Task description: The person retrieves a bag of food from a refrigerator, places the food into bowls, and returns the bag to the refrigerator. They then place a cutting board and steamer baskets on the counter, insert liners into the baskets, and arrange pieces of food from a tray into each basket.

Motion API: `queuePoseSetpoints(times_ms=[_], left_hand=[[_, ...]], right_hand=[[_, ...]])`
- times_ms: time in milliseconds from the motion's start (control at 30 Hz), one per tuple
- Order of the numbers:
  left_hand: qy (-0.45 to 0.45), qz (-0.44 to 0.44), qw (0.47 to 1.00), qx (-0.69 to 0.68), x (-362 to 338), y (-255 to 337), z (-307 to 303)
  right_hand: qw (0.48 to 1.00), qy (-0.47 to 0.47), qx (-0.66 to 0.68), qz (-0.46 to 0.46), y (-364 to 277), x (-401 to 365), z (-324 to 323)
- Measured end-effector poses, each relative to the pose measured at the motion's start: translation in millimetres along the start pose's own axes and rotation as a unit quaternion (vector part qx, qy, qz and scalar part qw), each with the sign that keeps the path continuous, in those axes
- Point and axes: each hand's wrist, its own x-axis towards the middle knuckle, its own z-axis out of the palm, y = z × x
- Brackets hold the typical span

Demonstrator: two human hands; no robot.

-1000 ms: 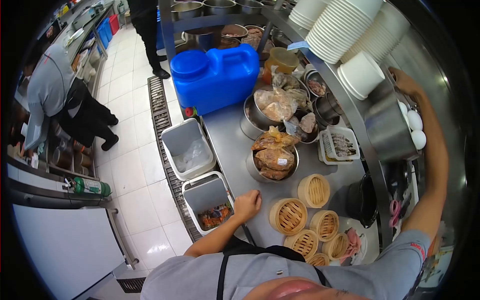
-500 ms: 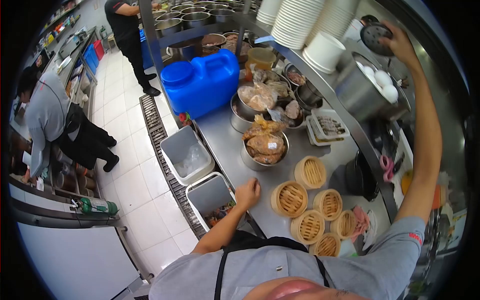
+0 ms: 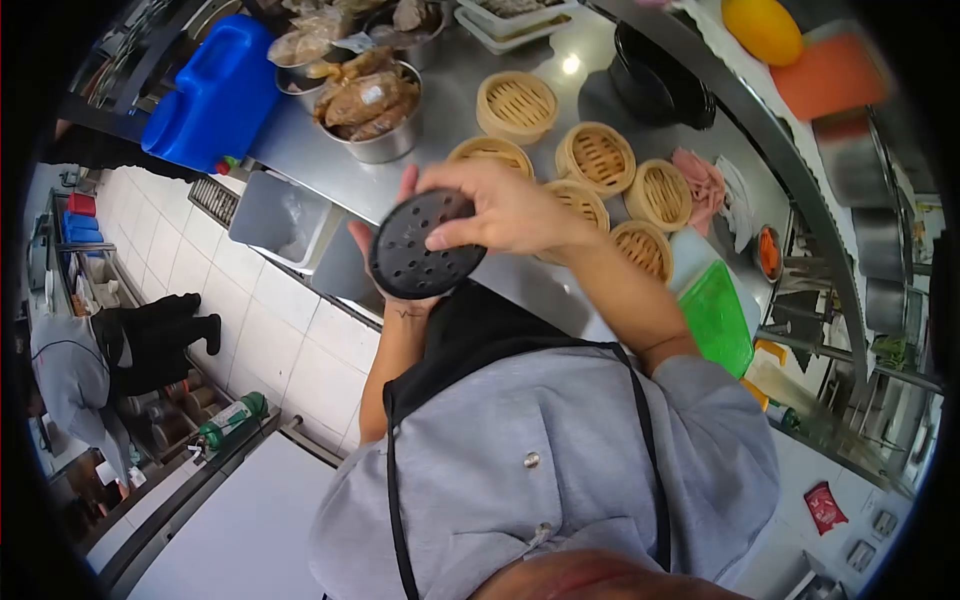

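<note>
A round black perforated disc (image 3: 420,245) faces up in front of my body. My right hand (image 3: 510,215) grips its right side, with the thumb on its upper face. Beneath and behind the disc, my left hand (image 3: 405,308) supports it; two fingertips show past its far and left edges, and the rest of the fingers are hidden. Several round bamboo steamers (image 3: 517,105) with slatted bases sit on the steel table just beyond my hands. One steamer is partly covered by my right hand.
A metal pot (image 3: 385,142) with bagged food and a blue jug (image 3: 215,95) stand at the table's back left. Bins (image 3: 285,215) line the left edge. A black bowl (image 3: 655,90), pink cloth (image 3: 700,185) and green lid (image 3: 717,320) lie right. A co-worker (image 3: 75,370) bends far left.
My right hand has come down from the upper right with the black disc to my chest. My left hand has left the table edge, opened from a closed pose and met the disc. The view has shifted.
</note>
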Motion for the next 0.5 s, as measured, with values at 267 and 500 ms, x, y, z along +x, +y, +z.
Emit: queuePoseSetpoints(times_ms=[267,500], left_hand=[[0.093,-0.161,0.981,-0.056,-26,-42,-39],[0.163,-0.126,0.978,-0.036,-39,-47,-38]], right_hand=[[0.960,0.239,0.082,0.121,128,-33,-26],[0.887,0.373,-0.257,0.090,185,-21,-54]])
